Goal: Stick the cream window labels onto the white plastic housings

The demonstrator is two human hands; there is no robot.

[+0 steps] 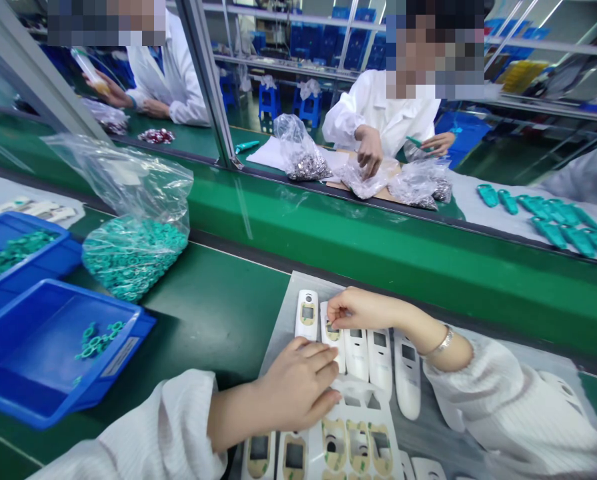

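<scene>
white casing [341,363] lies lengthwise, windowed end away, right fingers [334,308] pressed together there, left fingers [323,361] loosely spread.

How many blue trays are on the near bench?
2. The farther tray holds a heap of green parts; the nearer tray holds a few green rings. Both sit left of the left hand; any stacked underneath would be hidden.
</scene>
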